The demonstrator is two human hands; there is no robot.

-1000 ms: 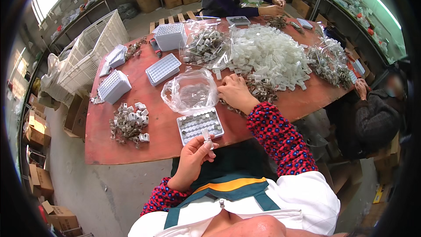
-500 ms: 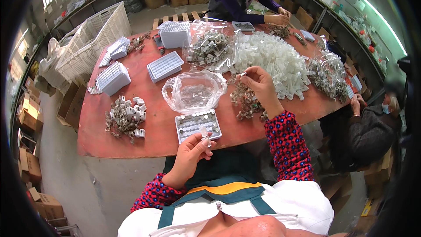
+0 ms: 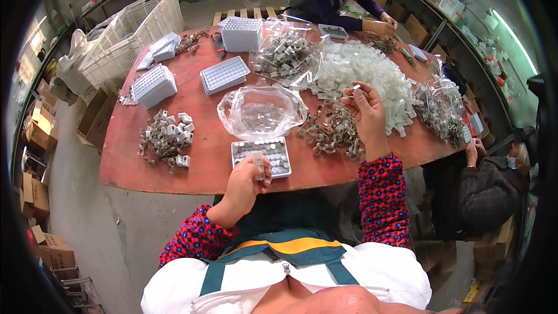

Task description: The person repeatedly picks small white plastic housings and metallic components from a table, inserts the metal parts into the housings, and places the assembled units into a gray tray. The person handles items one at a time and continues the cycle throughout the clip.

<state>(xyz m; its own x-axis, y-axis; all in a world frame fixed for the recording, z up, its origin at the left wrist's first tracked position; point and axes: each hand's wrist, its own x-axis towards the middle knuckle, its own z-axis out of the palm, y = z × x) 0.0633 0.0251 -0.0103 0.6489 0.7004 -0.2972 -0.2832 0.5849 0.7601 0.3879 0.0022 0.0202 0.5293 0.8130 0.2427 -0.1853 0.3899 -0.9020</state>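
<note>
My left hand (image 3: 241, 185) is closed around a small white plastic piece (image 3: 257, 161), which sticks up above its fingers. Just behind it lies a pale tray (image 3: 283, 168) with rows of round pockets, several of them holding silvery round parts. My right hand (image 3: 370, 113) is raised over the table, thumb and fingers pinching a tiny pale piece (image 3: 356, 88) too small to name. Under and beside that hand spreads a heap of brownish curled parts (image 3: 331, 131). Beyond it rises a large pile of translucent plastic pieces (image 3: 372, 70). An open clear bag (image 3: 261, 117) of small parts sits behind the tray.
At left are a heap of white-and-brown parts (image 3: 168, 134) and stacked pale trays (image 3: 154, 86). Filled clear bags (image 3: 288, 55) stand farther back. One co-worker (image 3: 325, 0) works at the far side, another (image 3: 494, 183) at the right. White crates (image 3: 131, 40) stand beyond the table's left edge.
My right hand has moved right, away from the clear bag, still pinching something small. My left hand has shifted slightly left and turned, keeping hold of the white plastic piece. The whole view has shifted a little.
</note>
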